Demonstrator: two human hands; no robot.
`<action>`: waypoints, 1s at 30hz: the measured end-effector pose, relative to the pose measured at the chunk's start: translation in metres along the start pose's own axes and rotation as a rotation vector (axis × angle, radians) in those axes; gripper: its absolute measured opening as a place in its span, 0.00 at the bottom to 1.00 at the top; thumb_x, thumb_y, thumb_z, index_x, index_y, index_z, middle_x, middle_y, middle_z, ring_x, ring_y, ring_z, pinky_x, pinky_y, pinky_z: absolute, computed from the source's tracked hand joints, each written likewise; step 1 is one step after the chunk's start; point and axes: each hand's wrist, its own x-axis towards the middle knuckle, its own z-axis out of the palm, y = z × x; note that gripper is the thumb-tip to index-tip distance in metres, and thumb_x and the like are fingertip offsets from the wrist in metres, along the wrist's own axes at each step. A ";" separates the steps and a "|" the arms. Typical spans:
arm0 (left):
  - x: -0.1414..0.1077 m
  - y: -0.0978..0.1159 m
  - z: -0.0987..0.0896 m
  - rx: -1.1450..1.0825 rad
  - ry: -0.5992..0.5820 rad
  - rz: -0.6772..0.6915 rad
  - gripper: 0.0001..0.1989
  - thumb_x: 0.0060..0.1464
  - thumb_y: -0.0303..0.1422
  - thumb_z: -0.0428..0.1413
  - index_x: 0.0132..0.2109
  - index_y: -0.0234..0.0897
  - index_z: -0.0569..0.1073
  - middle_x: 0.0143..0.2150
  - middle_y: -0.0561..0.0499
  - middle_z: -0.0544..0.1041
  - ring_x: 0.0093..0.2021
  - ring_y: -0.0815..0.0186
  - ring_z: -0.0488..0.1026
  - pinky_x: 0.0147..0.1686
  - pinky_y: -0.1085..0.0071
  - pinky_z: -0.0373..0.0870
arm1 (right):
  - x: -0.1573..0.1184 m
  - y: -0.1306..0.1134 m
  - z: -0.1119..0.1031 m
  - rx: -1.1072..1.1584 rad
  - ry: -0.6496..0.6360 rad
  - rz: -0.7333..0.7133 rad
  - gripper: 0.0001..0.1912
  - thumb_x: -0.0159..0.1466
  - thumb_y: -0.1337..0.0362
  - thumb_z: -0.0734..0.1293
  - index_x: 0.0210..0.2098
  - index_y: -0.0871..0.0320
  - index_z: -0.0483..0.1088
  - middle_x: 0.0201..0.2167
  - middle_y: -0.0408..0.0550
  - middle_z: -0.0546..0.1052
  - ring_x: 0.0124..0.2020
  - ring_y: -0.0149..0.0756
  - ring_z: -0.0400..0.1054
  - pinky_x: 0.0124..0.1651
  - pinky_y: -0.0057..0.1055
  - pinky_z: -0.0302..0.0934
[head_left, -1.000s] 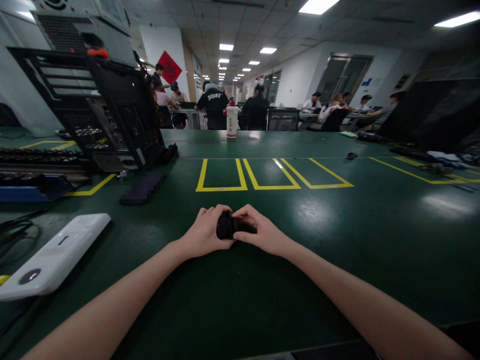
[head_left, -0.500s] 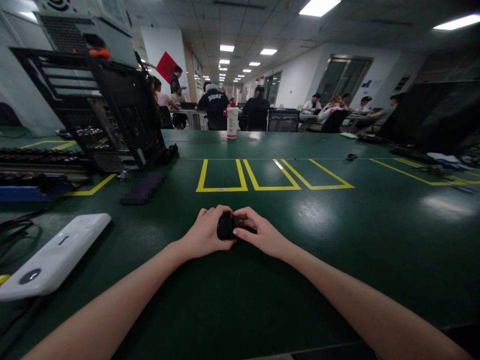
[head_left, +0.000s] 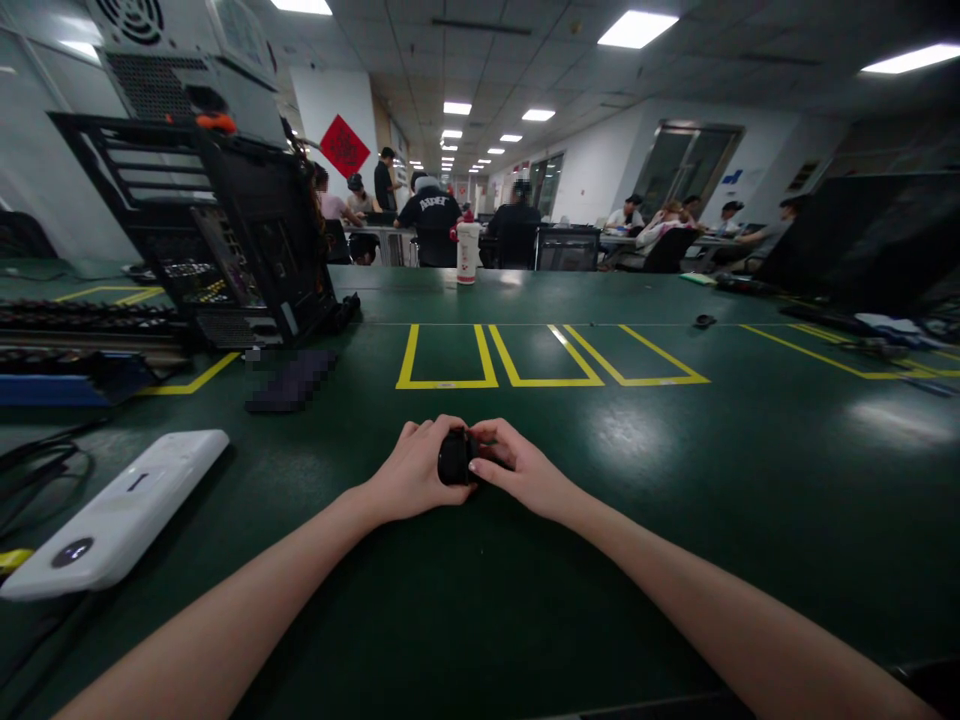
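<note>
A small black rounded object (head_left: 453,458), perhaps a little case, is held between my two hands just above or on the green table (head_left: 480,600); its exact kind does not show. My left hand (head_left: 420,465) curls round its left side, thumb below and fingers over the top. From the right, my right hand (head_left: 517,465) pinches the object's right edge with thumb and fingertips. The fingers hide part of that edge.
Yellow tape outlines (head_left: 446,384) mark the table beyond my hands. To the left are a white device (head_left: 127,515), a dark blurred item (head_left: 291,380) and a black computer case (head_left: 255,230). A white bottle (head_left: 467,255) stands farther back. People sit at distant desks.
The view has tilted slightly, so the scene sits a little lower and to the right. Both hands keep the same grip on the black object.
</note>
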 end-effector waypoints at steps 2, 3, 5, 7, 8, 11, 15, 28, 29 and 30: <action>0.000 0.001 -0.001 0.001 0.000 -0.004 0.25 0.43 0.38 0.58 0.49 0.40 0.60 0.44 0.48 0.68 0.43 0.58 0.66 0.44 0.61 0.57 | -0.002 -0.003 -0.001 0.007 -0.032 0.003 0.15 0.58 0.66 0.63 0.44 0.55 0.58 0.46 0.46 0.64 0.50 0.36 0.62 0.53 0.40 0.58; 0.000 0.002 -0.001 0.002 0.004 -0.005 0.25 0.43 0.38 0.58 0.48 0.40 0.60 0.44 0.48 0.68 0.43 0.58 0.67 0.44 0.61 0.57 | -0.003 -0.004 -0.002 0.016 -0.044 0.002 0.15 0.58 0.66 0.64 0.44 0.55 0.58 0.46 0.46 0.64 0.50 0.36 0.62 0.53 0.40 0.58; -0.001 0.002 -0.001 0.008 0.015 -0.002 0.25 0.43 0.39 0.58 0.48 0.40 0.60 0.44 0.48 0.68 0.43 0.58 0.66 0.44 0.61 0.57 | -0.004 -0.005 -0.002 0.035 -0.064 0.006 0.16 0.56 0.68 0.65 0.43 0.55 0.57 0.46 0.46 0.64 0.50 0.36 0.62 0.52 0.40 0.59; -0.001 0.001 0.000 0.020 0.024 0.002 0.26 0.43 0.40 0.58 0.48 0.40 0.60 0.44 0.48 0.68 0.44 0.57 0.66 0.44 0.61 0.56 | -0.005 -0.005 -0.001 0.051 -0.067 0.006 0.17 0.55 0.69 0.66 0.42 0.55 0.57 0.45 0.46 0.64 0.50 0.37 0.63 0.51 0.40 0.60; -0.001 -0.001 0.001 0.025 0.026 0.006 0.26 0.43 0.40 0.58 0.48 0.40 0.60 0.44 0.48 0.68 0.44 0.57 0.66 0.43 0.62 0.56 | -0.005 -0.005 -0.001 0.057 -0.068 0.003 0.18 0.55 0.69 0.66 0.42 0.55 0.57 0.45 0.46 0.64 0.50 0.37 0.62 0.52 0.40 0.59; 0.000 -0.006 0.006 0.047 0.042 0.017 0.27 0.42 0.41 0.58 0.48 0.39 0.59 0.43 0.48 0.68 0.43 0.57 0.66 0.42 0.62 0.56 | -0.003 -0.002 0.000 0.081 -0.062 -0.022 0.17 0.55 0.68 0.66 0.41 0.56 0.57 0.44 0.46 0.64 0.50 0.36 0.62 0.52 0.41 0.58; 0.002 -0.013 0.013 0.074 0.097 0.020 0.28 0.39 0.37 0.59 0.47 0.39 0.59 0.42 0.49 0.68 0.42 0.57 0.66 0.42 0.62 0.55 | -0.003 -0.002 -0.001 0.052 -0.054 -0.058 0.15 0.54 0.70 0.66 0.40 0.56 0.58 0.44 0.45 0.64 0.48 0.36 0.63 0.52 0.41 0.58; 0.002 -0.010 0.010 0.040 0.067 0.005 0.26 0.40 0.39 0.58 0.47 0.40 0.59 0.42 0.49 0.68 0.42 0.57 0.67 0.42 0.62 0.56 | -0.002 -0.006 0.002 0.039 0.003 -0.027 0.08 0.58 0.66 0.62 0.38 0.56 0.59 0.43 0.45 0.64 0.47 0.35 0.64 0.49 0.40 0.62; 0.002 -0.011 0.011 0.038 0.067 0.003 0.26 0.41 0.39 0.58 0.47 0.40 0.59 0.42 0.49 0.68 0.42 0.57 0.67 0.42 0.62 0.56 | -0.001 -0.006 0.002 0.052 0.015 -0.011 0.10 0.58 0.66 0.63 0.39 0.55 0.59 0.42 0.45 0.65 0.46 0.35 0.64 0.49 0.40 0.62; 0.002 -0.011 0.011 0.036 0.068 0.002 0.26 0.41 0.39 0.58 0.47 0.40 0.59 0.42 0.49 0.68 0.42 0.57 0.67 0.42 0.62 0.56 | 0.000 -0.006 0.002 0.061 0.021 0.003 0.12 0.58 0.66 0.63 0.40 0.55 0.58 0.43 0.45 0.65 0.46 0.35 0.65 0.50 0.40 0.61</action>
